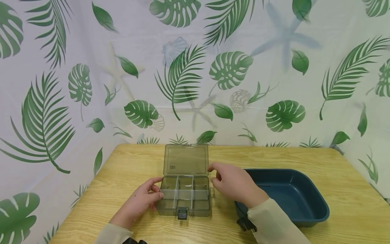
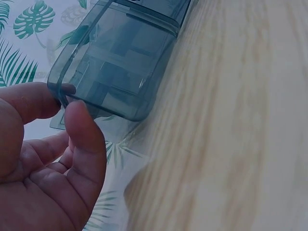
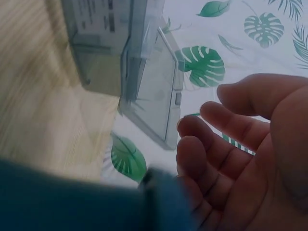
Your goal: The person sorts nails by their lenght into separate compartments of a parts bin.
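Observation:
A smoky, see-through compartment box (image 1: 199, 212) sits on the table with its lid (image 1: 186, 159) raised and tipped back. Thin dividers split the inside into several compartments, and a dark latch (image 1: 182, 214) hangs at the front. My left hand (image 1: 138, 200) grips the box's left side; in the left wrist view, thumb and index finger of the left hand (image 2: 53, 168) pinch a corner of the box (image 2: 120, 67). My right hand (image 1: 233, 183) hovers by the lid's right edge. In the right wrist view, the right hand's (image 3: 245, 159) loosely bent fingers are apart from the lid (image 3: 159, 91).
A dark blue basin (image 1: 323, 211) stands at the right on the wooden table (image 1: 131, 162), partly behind the right forearm. A leaf-patterned cloth (image 1: 195, 67) hangs behind the table. The basin's blurred side (image 3: 72, 202) fills the lower left of the right wrist view.

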A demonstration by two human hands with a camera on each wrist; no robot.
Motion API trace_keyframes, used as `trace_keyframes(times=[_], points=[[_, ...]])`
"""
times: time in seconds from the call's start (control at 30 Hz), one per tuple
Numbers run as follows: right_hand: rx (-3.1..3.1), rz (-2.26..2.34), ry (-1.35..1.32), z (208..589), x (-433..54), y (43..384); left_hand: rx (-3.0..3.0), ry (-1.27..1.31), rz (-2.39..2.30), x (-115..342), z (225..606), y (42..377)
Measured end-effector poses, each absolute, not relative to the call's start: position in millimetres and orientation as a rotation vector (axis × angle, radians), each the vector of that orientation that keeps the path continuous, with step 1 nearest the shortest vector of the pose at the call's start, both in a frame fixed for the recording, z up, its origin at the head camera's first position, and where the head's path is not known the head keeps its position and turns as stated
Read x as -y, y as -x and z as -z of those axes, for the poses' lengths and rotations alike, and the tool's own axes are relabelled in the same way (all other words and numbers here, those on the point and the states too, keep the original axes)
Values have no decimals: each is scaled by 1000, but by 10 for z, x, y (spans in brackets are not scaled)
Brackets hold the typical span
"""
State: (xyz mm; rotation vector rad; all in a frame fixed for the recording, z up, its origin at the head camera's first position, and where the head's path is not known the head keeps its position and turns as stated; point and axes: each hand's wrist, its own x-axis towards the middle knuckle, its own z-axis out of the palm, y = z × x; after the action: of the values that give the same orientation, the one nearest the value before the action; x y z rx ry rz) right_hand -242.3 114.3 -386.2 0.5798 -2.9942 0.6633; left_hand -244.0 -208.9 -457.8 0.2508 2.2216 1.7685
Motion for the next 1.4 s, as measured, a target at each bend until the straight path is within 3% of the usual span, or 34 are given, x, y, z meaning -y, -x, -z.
trace_keyframes(times=[0.53, 1.0, 1.4], points=[[3004, -742, -483, 3809, -1623, 2258, -2206, -267, -1784, 2112, 4592, 2459], [3122, -714, -418, 3999, -2418, 2220, -2234, -273, -1772, 2114, 4589, 2494], [3276, -573, -453, 4221, -2601, 2334, -2226, -259, -1782, 2135, 4648, 2491]])
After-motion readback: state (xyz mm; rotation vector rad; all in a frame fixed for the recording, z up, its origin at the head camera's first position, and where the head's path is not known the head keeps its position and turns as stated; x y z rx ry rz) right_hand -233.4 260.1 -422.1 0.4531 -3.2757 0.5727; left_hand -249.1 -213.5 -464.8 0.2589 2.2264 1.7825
